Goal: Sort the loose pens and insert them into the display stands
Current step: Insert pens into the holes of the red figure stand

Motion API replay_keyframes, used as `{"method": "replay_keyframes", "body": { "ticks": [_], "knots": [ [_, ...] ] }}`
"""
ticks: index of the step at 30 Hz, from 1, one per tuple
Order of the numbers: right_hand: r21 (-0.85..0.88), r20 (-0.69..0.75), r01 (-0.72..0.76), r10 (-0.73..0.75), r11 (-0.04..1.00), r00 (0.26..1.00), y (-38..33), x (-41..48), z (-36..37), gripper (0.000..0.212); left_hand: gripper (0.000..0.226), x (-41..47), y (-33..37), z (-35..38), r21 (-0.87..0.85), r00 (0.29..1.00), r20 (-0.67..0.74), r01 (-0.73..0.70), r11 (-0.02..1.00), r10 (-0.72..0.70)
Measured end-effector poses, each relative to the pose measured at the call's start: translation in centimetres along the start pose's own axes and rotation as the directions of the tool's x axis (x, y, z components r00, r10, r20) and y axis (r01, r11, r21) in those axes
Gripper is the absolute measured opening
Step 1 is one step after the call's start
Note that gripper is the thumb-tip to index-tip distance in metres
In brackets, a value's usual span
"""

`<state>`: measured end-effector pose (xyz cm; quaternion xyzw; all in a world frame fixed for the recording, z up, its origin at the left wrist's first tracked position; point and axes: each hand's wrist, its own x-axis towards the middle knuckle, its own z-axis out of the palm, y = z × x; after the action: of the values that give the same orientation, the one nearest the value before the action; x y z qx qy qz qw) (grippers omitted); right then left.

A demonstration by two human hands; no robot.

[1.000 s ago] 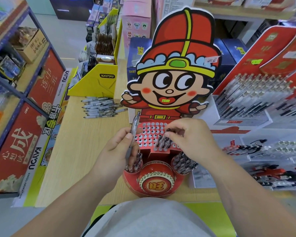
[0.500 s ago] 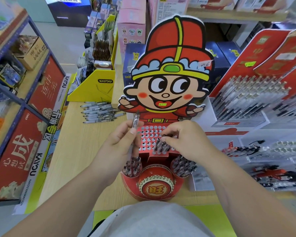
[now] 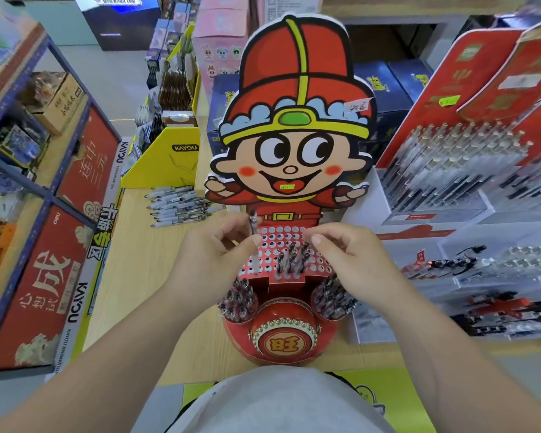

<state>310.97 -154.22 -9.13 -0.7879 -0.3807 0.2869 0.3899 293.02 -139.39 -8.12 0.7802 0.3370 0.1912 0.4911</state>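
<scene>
Two hands at the cartoon stand, one pen upright in the left

Both hands work at the front of a cardboard display stand (image 3: 294,157) cut in the shape of a grinning cartoon figure in a red hat. The left hand (image 3: 213,260) pinches a single pen (image 3: 254,235) between thumb and forefinger, with the other fingers curled beside them. The pen stands nearly upright, its dark clip end up by the figure's belt and its clear lower end down at the left side of the perforated panel (image 3: 281,237). Whether its tip sits in a hole cannot be told.

The right hand (image 3: 353,260) hovers over the panel's right half. Its fingers are curled, and thumb and forefinger are drawn close together just above a small cluster of pens (image 3: 292,259) standing in the middle holes. Whether it has hold of anything cannot be told.

Below the panel a red drum-shaped base (image 3: 283,342) with a gold emblem sits between two round holders. The left cup (image 3: 238,300) and the right cup (image 3: 331,300) are both packed with pens standing on end, and the right wrist passes just over the right cup.

The stand rests on a light wooden table (image 3: 132,276). A heap of loose pens (image 3: 178,207) lies on it beyond the left hand, beside the stand's left edge and just in front of a yellow KAYOU box (image 3: 169,160). On the right, red-backed racks (image 3: 450,170) hold rows of pens. On the left, a blue metal shelf (image 3: 72,145) carries red boxes (image 3: 44,276)
</scene>
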Motion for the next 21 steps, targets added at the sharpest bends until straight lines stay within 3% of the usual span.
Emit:
{"method": "replay_keyframes", "body": {
  "ticks": [5, 12, 21],
  "knots": [
    [0.117, -0.044, -0.047, 0.052, 0.992, 0.998, 1.3, -1.0, 0.2, 0.022, 0.018, 0.6, -0.7, 1.4, 0.008, 0.998, 0.02, 0.056, 0.998, -0.056],
    [0.178, -0.027, -0.064, 0.07, 0.982, 0.997, 1.4, -1.5, 0.5, 0.022, 0.015, 1.4, -1.5, 2.1, 0.02, 0.993, 0.075, 0.092, 0.996, -0.094],
    [0.136, -0.016, -0.053, 0.056, 0.989, 0.998, 1.0, -1.6, 0.9, 0.023, 0.012, 2.4, -1.1, 1.5, 0.149, 0.98, 0.198, -0.021, 0.989, -0.009]
  ]
}}
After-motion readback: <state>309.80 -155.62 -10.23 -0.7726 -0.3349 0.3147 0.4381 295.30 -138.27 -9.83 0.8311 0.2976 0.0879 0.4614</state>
